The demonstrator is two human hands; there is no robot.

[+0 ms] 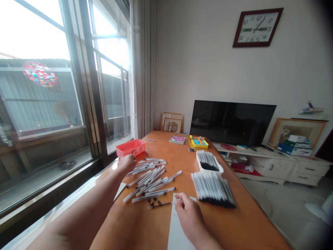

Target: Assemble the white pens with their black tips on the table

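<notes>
My left hand [127,162] reaches far over the orange table [145,225], its fingers curled and hidden, at the far edge of a loose scatter of white pen barrels [152,180], just before a pink tray [130,147]. My right hand [187,214] rests on a white paper sheet [177,232] near me, fingers pinched on the end of a thin black pen refill [161,205]. Small black caps [156,199] lie beside the refill.
A neat stack of assembled pens [213,189] lies right of centre, with a white tray of pens [208,161] behind it. A yellow box [199,141] and a booklet [177,139] sit at the far end. A television [231,121] stands beyond; windows are left.
</notes>
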